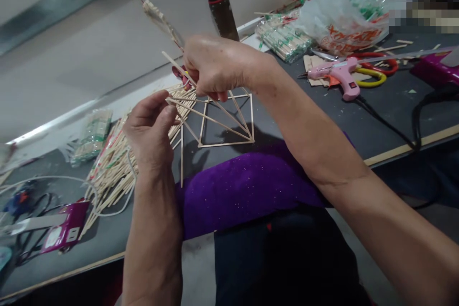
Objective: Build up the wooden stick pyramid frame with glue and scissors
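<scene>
A framework of thin wooden sticks (226, 144), with a four-sided base and slanting sticks, rests on the dark table between my hands. My left hand (152, 119) pinches the tip where slanting sticks of the framework meet, thumb and fingers closed around it. Over the framework, my right hand (218, 64) is closed, its fingers partly hidden by its own back. From that fist a wooden stick (175, 64) pokes out toward the upper left; its other end is hard to tell from the framework's sticks.
Loose sticks (114, 172) lie in a heap at left, near a wrapped bundle (93, 134). A pink glue gun (346, 74), scissors (373, 76), plastic bags (333, 14) and a red-capped bottle (223, 14) stand beyond. Purple cloth (236, 186) covers the near edge; a magenta device (66, 227) sits lower left.
</scene>
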Demonstrator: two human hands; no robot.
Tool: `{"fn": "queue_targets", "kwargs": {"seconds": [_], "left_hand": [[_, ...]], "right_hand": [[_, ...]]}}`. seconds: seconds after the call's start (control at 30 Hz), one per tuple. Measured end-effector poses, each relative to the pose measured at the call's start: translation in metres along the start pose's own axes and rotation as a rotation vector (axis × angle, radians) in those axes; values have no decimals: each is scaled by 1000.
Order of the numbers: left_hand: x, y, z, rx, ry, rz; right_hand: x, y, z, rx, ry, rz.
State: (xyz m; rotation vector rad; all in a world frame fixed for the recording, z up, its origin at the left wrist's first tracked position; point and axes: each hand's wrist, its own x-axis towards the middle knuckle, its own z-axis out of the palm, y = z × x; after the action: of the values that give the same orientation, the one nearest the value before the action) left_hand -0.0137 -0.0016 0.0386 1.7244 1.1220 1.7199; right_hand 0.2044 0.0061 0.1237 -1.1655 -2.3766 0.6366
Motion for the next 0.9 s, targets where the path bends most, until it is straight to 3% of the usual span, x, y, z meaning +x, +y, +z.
{"fn": "queue_targets", "kwargs": {"seconds": [0.3, 0.63, 0.77, 0.9], "left_hand": [[-8, -4, 4, 93, 72, -23], [-10, -1, -3, 282, 7, -74], [-7, -4, -5, 261, -2, -50], [-6, -7, -6, 235, -9, -41]], "right_hand": [[5, 4, 4, -47, -17, -57], [10, 7, 9, -11, -7, -37], [10, 3, 8, -41, -35, -3], [11, 2, 10, -23, -88, -56]]}}
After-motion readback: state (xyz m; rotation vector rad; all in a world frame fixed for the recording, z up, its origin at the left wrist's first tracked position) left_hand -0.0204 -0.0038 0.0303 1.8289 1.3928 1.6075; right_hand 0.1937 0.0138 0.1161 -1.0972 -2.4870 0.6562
